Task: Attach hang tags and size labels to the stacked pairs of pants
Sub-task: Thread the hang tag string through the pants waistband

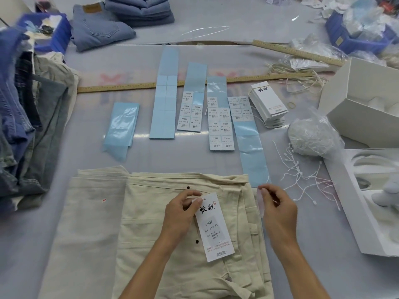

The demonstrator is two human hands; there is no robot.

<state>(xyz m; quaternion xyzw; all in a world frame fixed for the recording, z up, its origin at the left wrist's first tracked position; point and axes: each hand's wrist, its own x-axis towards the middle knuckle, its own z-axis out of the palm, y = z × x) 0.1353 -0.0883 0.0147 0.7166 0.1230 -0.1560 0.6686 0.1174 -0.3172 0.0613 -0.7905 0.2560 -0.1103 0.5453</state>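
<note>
Cream pants lie flat at the table's near edge, waistband away from me. On them rests a white hang tag bearing an XL size label. My left hand pinches the tag's top corner by its hole. My right hand hovers at the pants' right edge, fingers curled and pinching a thin white string loop. Blue backing strips with size labels lie in rows beyond the pants. A stack of blank hang tags sits to their right.
Loose white string loops and a bag of them lie at right, beside white boxes. Two wooden rulers cross the table. Folded jeans sit at the back; dark pants pile at left. Blue bins stand in both far corners.
</note>
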